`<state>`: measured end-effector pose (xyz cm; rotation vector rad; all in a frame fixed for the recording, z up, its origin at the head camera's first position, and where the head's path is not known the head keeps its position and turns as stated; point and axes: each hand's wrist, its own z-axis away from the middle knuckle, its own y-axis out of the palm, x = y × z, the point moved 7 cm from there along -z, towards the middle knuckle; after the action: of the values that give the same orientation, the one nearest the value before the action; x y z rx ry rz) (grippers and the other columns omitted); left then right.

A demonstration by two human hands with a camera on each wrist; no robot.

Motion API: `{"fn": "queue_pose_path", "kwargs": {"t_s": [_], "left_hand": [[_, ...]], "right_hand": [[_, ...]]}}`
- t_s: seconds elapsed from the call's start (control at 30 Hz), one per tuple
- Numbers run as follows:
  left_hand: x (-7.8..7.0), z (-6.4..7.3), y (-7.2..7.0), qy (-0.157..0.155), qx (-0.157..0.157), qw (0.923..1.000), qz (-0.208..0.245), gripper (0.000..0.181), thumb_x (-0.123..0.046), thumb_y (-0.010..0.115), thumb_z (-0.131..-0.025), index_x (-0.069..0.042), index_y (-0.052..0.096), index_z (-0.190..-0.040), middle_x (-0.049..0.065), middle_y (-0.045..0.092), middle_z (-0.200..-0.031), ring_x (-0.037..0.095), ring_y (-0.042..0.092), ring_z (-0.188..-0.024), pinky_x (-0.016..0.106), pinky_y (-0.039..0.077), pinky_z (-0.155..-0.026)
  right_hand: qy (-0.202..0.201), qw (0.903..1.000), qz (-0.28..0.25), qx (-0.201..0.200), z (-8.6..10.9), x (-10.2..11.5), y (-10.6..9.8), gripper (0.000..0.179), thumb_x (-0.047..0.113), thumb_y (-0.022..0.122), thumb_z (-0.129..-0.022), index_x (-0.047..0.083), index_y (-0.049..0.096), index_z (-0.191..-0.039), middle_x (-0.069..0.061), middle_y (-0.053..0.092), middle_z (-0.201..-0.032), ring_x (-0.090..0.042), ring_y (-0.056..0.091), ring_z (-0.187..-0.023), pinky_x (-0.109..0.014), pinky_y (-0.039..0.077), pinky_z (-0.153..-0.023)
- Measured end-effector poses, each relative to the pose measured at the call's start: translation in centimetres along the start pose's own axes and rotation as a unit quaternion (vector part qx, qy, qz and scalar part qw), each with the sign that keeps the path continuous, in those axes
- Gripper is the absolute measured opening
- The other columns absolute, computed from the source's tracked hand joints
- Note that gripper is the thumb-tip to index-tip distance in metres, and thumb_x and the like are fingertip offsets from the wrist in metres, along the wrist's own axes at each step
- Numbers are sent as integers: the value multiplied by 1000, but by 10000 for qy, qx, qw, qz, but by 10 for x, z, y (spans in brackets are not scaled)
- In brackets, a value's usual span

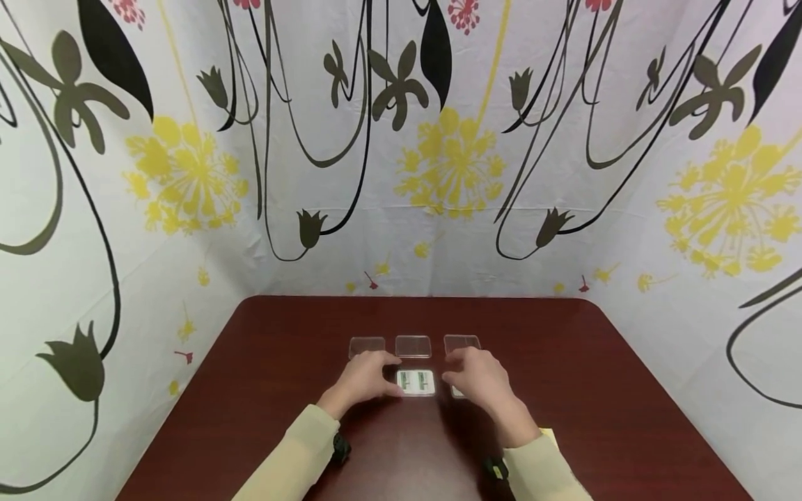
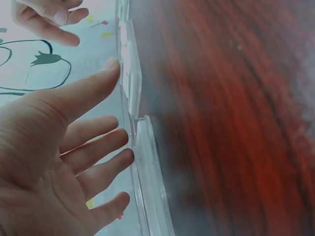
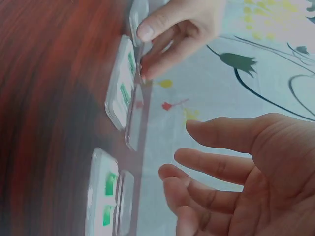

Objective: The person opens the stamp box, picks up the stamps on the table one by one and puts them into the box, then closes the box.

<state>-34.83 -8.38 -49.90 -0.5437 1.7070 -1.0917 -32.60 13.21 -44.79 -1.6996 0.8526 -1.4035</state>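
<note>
My left hand (image 1: 363, 379) hovers near a flat clear case (image 2: 153, 182), fingers apart and nothing between them. To its right lies a flat white case (image 1: 416, 382) with two green-printed panels under clear plastic. The right hand (image 1: 481, 379), fingers loosely bent and empty, partly covers a similar case with green panels (image 3: 101, 196) in the head view. Behind these, a row of thin clear trays or lids lies on the table: a left one (image 1: 367, 345) partly behind my left hand, a middle one (image 1: 413, 346), and a right one (image 1: 461, 342) partly behind my right hand.
The cases lie on a dark red-brown wooden table (image 1: 301, 327) with rounded far corners. A white curtain (image 1: 351, 264) printed with flowers and leaves hangs behind and along both sides. Something yellow (image 1: 548, 435) shows beside my right sleeve.
</note>
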Motion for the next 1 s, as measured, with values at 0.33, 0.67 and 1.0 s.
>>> {"fn": "queue_pose_path", "kwargs": {"t_s": [0.33, 0.67, 1.0], "left_hand": [[9, 21, -22, -178, -299, 9986, 404, 60, -37, 86, -80, -14, 68, -132, 2, 66, -129, 25, 61, -119, 47, 52, -93], [29, 39, -31, -197, -277, 9987, 383, 60, -38, 85, -81, -12, 68, -133, 3, 67, -128, 28, 63, -115, 48, 54, -88], [46, 50, -37, -85, -252, 9995, 146, 60, -33, 87, -80, -11, 68, -132, 4, 67, -124, 25, 63, -111, 46, 53, -88]], "right_hand": [[338, 9989, -299, 158, 29, -39, -28, 29, 25, 82, -82, 15, 77, -109, 2, 72, -90, -15, 66, -80, -39, 50, -62], [738, 9968, -49, 317, 54, -77, -37, 28, 28, 82, -84, 17, 77, -109, 2, 72, -90, -18, 66, -81, -45, 50, -64], [1106, 9926, 198, 452, 76, -97, -33, 20, 23, 86, -78, 17, 76, -94, 0, 71, -90, -23, 66, -81, -49, 50, -67]]}}
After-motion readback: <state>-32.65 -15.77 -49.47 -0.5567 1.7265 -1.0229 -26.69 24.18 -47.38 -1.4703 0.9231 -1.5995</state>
